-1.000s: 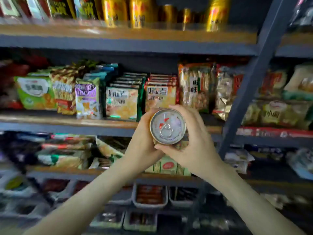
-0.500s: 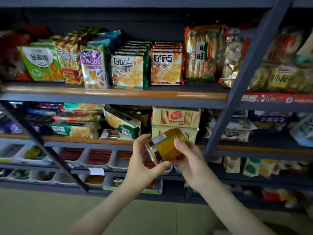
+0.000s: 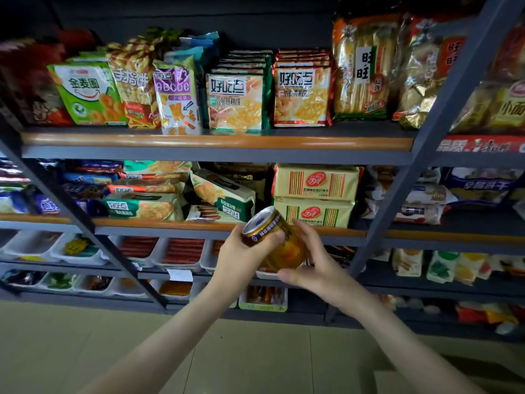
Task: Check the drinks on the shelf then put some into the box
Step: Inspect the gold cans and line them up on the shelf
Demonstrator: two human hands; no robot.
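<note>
Gripping the can [image 3: 289,251] two-handed: left hand [image 3: 238,260] fingers wrap its top end, right hand [image 3: 318,270] fingers apparently cup the base. Long axis tilts up-left, base nearer right fingers.

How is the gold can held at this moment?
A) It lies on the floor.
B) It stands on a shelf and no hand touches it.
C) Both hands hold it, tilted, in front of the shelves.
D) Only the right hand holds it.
C: the left hand grips the upper end of the gold can, the right hand its lower end.
</note>
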